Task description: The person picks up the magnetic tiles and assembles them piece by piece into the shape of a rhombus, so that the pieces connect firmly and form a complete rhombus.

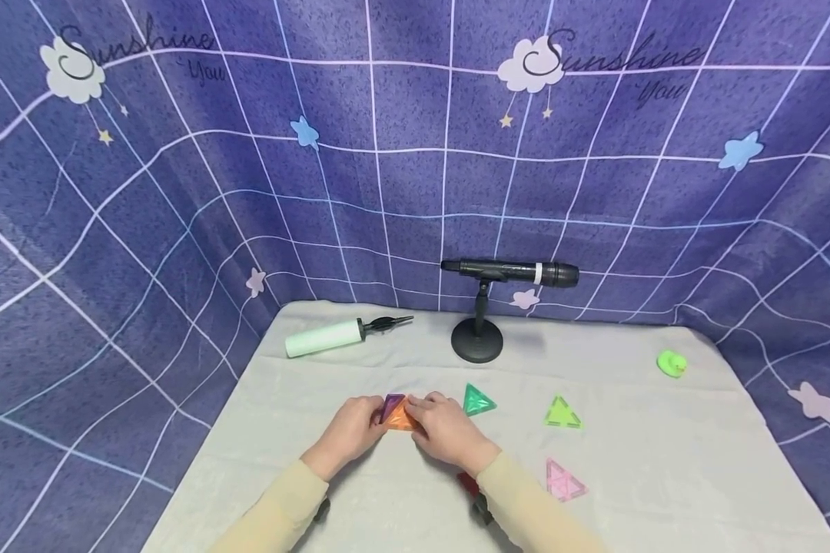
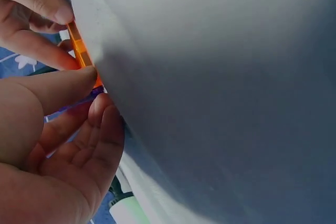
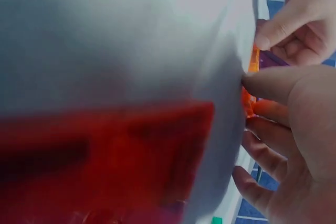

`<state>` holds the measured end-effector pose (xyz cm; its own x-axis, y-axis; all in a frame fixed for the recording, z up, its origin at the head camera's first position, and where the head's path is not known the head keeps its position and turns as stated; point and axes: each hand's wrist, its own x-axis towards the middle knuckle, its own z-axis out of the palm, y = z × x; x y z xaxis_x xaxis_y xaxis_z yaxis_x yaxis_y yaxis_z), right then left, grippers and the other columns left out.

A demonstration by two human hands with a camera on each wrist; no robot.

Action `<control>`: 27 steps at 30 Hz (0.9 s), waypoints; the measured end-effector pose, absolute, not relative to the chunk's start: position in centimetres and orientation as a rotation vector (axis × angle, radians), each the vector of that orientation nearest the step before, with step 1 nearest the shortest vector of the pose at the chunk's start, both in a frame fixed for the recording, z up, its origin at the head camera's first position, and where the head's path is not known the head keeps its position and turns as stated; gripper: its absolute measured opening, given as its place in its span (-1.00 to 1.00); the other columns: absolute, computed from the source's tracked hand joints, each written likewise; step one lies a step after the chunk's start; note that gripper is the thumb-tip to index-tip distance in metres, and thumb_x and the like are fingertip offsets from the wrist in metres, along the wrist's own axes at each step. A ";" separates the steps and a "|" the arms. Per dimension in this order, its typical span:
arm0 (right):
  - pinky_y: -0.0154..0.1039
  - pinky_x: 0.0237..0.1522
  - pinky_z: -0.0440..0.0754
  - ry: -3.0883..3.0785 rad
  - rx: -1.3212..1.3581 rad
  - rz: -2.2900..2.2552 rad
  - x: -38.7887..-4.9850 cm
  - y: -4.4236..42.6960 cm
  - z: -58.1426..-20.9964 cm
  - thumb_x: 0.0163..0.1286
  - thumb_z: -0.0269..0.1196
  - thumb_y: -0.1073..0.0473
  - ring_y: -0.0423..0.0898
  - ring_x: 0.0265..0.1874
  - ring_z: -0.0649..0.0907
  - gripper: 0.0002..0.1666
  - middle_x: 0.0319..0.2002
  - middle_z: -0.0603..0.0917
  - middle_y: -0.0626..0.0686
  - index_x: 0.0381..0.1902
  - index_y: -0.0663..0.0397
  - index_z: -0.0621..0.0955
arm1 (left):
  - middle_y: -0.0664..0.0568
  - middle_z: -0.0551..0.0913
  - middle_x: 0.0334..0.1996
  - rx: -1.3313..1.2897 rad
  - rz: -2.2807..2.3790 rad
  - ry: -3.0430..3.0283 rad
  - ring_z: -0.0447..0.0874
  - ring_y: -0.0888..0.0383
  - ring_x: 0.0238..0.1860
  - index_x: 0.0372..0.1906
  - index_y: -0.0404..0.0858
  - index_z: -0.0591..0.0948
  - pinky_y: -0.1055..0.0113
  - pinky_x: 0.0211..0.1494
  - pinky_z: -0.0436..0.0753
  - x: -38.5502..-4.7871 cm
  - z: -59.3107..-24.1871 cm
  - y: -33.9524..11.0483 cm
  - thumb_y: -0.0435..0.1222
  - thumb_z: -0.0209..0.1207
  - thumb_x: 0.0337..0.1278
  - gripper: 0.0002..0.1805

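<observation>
At the middle of the table, a translucent purple triangle magnetic tile [image 1: 390, 405] and an orange triangle magnetic tile [image 1: 399, 419] lie edge to edge. My left hand [image 1: 350, 432] holds the pair from the left, its thumb on a corner of the orange tile [image 2: 83, 56] and its fingers by the purple tile [image 2: 79, 101]. From the other side, my right hand [image 1: 451, 432] pinches the orange tile [image 3: 249, 102] between thumb and fingers. A red tile [image 3: 110, 156] lies under my right forearm, mostly hidden in the head view.
Right of my hands lie a teal triangle [image 1: 479, 401], a lime triangle [image 1: 562, 414] and a pink triangle [image 1: 563, 481]. Behind stand a microphone on a stand [image 1: 478, 340] and a pale green hand pump [image 1: 325, 338]. A green duck toy [image 1: 672, 364] sits far right.
</observation>
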<state>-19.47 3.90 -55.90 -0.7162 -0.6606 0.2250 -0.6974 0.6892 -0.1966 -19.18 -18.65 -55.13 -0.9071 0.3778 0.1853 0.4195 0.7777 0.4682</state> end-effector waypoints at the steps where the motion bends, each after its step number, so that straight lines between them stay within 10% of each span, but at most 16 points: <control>1: 0.00 0.10 0.61 -2.778 1.127 0.427 -19.5 4.1 -55.8 0.38 0.42 0.07 0.03 0.14 0.63 -0.42 0.31 0.63 0.10 0.30 0.15 0.65 | 0.20 0.39 -0.66 -0.656 -0.788 -2.884 0.29 0.29 -0.60 -0.51 -0.22 0.53 0.34 -0.50 0.32 -19.2 -55.1 -18.6 -0.46 0.45 0.04 -0.72; 11: -0.02 0.39 0.41 -2.836 1.163 0.689 -19.6 6.6 -54.8 0.44 0.35 0.18 0.10 0.36 0.53 -0.42 0.40 0.53 0.19 0.36 0.24 0.57 | 0.24 0.34 -0.66 -0.610 -0.763 -2.912 0.28 0.29 -0.61 -0.49 -0.17 0.48 0.34 -0.50 0.31 -19.3 -55.3 -18.3 -0.42 0.43 0.14 -0.68; 27: 0.05 0.09 0.63 -2.742 0.671 0.793 -20.9 13.4 -54.9 0.21 0.49 0.30 0.12 -0.07 0.68 -0.62 -0.10 0.70 0.15 -0.01 0.32 0.74 | 0.20 0.35 -0.64 -0.604 -0.781 -2.934 0.28 0.28 -0.59 -0.46 -0.21 0.48 0.33 -0.50 0.31 -19.5 -55.2 -18.2 -0.41 0.45 0.15 -0.68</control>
<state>-20.95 13.44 -54.90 -0.8746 -0.3668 0.3170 -0.4794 0.7520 -0.4525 -19.49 -18.21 -55.21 -0.9230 0.3577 0.1420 0.3810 0.7967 0.4691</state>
